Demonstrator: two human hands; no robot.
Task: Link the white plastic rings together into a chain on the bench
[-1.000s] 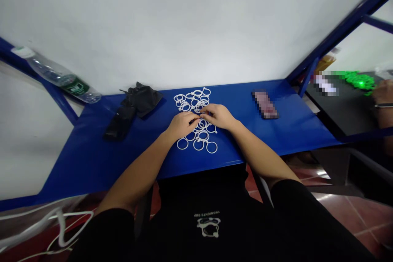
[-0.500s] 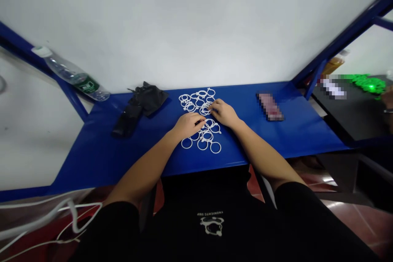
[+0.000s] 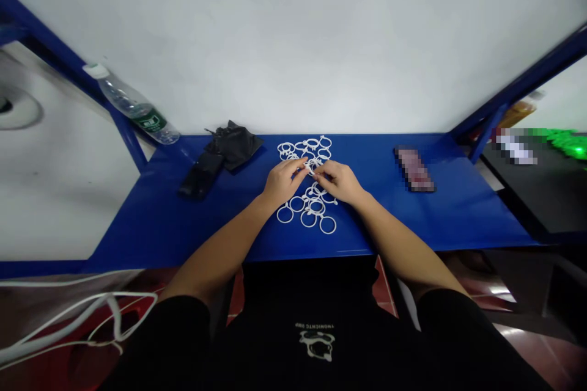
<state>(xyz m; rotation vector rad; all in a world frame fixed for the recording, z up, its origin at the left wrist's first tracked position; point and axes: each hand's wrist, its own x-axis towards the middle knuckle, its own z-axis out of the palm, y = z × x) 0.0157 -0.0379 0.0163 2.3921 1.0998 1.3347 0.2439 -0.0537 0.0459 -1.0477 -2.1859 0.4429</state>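
Note:
Two loose groups of thin white rings, several with small knobs or tabs, lie on the blue table. My left hand is closed, its fingertips pinching a white ring between the two groups. From the other side my right hand grips the same ring with thumb and fingers. Other rings lie close behind it, so its outline is partly lost. Beyond my fingers is the far group of rings; the near group spreads below my hands, some rings overlapping.
A black bag and a dark flat object lie to the left. A clear bottle leans by the blue frame. On the right is a blurred pink phone-like object. Glowing green items sit on the neighbouring black table.
My left hand has moved up from the near rings to the far group's edge and closed on a ring there. My right hand has come slightly nearer. The view has shifted a little.

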